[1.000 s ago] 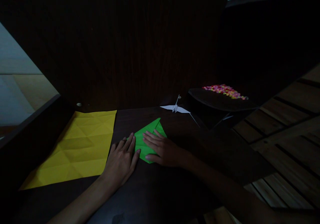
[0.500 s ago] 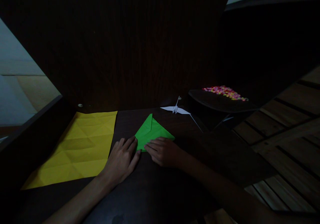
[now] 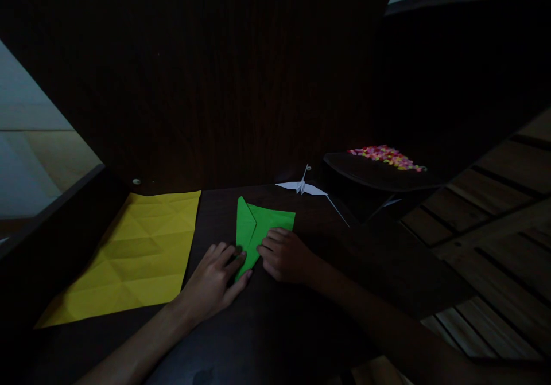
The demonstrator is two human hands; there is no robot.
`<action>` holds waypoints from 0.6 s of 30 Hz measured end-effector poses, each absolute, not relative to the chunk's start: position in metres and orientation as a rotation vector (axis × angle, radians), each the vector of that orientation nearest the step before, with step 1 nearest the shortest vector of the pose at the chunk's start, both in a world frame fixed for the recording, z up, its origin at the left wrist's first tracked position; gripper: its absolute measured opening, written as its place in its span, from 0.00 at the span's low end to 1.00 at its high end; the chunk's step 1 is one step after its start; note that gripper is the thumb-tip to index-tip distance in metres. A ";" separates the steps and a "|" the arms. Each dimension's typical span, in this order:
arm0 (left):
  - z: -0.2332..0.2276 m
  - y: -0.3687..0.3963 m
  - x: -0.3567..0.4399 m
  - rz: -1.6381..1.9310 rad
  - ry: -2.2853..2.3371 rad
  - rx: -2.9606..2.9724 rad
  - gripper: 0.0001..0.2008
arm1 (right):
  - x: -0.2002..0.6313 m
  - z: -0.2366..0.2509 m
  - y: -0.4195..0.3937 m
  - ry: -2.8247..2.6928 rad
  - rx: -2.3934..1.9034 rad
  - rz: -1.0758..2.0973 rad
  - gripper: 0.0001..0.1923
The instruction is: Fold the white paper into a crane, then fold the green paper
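Observation:
A folded green paper [image 3: 258, 227] lies on the dark table [image 3: 275, 322], its narrow tip pointing toward me. My left hand [image 3: 214, 279] pinches that lower tip between thumb and fingers. My right hand [image 3: 284, 254] presses its fingertips on the paper's right flap. A large creased yellow sheet [image 3: 138, 250] lies flat to the left, just beside my left hand. The scene is dim.
A small white paper crane [image 3: 302, 186] stands behind the green paper. At the back right a dark tray [image 3: 379, 172] carries several small colourful pieces [image 3: 387, 156]. A dark wooden panel rises behind the table. Slatted wood floor shows at the right.
The green paper has been turned and refolded: a left flap now lies over toward the middle. Both hands shifted from lying flat on it to gripping its near tip and right flap.

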State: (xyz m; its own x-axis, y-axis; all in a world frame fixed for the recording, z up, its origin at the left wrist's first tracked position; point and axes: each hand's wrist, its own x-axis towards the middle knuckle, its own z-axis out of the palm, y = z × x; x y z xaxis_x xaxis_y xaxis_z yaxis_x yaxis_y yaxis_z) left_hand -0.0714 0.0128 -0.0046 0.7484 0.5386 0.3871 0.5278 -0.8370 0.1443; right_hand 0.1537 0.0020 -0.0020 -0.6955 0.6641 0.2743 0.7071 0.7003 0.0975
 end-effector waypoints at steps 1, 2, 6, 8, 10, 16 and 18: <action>-0.005 0.012 -0.071 0.671 0.862 2.908 0.14 | 0.154 -0.002 0.002 -2.681 -1.089 -0.292 0.06; -0.005 0.012 -0.071 0.689 0.837 2.900 0.14 | 0.154 -0.002 0.003 -2.672 -1.079 -0.294 0.06; -0.004 0.011 -0.070 0.711 0.743 2.838 0.14 | 0.153 -0.001 0.003 -2.639 -1.072 -0.306 0.07; -0.003 0.011 -0.070 0.700 0.688 2.802 0.13 | 0.152 0.001 0.003 -2.626 -1.084 -0.309 0.06; -0.003 0.010 -0.070 0.698 0.635 2.783 0.13 | 0.153 0.002 0.003 -2.616 -1.083 -0.300 0.06; -0.001 0.009 -0.070 0.661 0.586 2.670 0.12 | 0.156 0.001 0.004 -2.570 -1.045 -0.184 0.10; -0.001 0.009 -0.070 0.659 0.590 2.650 0.12 | 0.157 0.000 0.004 -2.513 -1.015 -0.163 0.15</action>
